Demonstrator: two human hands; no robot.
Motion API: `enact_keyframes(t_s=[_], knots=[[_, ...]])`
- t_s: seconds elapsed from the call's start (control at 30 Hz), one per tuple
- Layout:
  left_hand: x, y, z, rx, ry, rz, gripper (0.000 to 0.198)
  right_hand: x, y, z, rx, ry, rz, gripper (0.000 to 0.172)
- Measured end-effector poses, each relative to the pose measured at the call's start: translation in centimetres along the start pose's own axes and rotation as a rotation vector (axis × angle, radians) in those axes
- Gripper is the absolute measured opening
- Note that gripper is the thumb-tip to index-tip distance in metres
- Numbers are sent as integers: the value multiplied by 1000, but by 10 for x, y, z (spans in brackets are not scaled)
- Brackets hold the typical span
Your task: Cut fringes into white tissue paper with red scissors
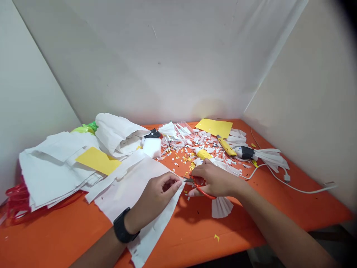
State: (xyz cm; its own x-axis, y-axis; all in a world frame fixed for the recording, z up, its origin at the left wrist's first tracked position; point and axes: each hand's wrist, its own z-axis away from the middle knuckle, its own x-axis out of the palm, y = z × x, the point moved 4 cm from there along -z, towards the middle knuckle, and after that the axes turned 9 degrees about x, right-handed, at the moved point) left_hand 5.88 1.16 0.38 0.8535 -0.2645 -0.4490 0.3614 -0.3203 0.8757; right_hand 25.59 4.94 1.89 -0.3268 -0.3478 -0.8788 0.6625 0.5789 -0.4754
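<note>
Two hands: left (156, 199), right (216, 180). One pair of scissors (199, 184). Two yellow sheets (98, 160) (215, 127). One yellow knife (226, 146). One watch (122, 226). One white cable (290, 186).

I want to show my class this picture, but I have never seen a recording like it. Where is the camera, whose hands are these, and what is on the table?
There is one picture, taken by a camera worn on a person's head, looking down at their own bare hands. The left hand, with a black wristwatch, pinches the edge of a white paper sheet. The right hand holds red-handled scissors at that edge. On the orange table lie a stack of white paper, yellow sheets, small paper scraps, a yellow utility knife and a white cable.
</note>
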Motion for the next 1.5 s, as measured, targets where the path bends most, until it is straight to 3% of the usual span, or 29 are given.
enact_keyframes(t_s=[0.73,1.1,1.5], knots=[[0,2,1,19,15,-38,14,-2,3,1,-54,135,27,51],[4,7,0,45,-35,-59,21,-3,-5,2,-48,91,38,48],[5,11,1,18,-57,-89,27,0,-4,3,-59,135,119,45]])
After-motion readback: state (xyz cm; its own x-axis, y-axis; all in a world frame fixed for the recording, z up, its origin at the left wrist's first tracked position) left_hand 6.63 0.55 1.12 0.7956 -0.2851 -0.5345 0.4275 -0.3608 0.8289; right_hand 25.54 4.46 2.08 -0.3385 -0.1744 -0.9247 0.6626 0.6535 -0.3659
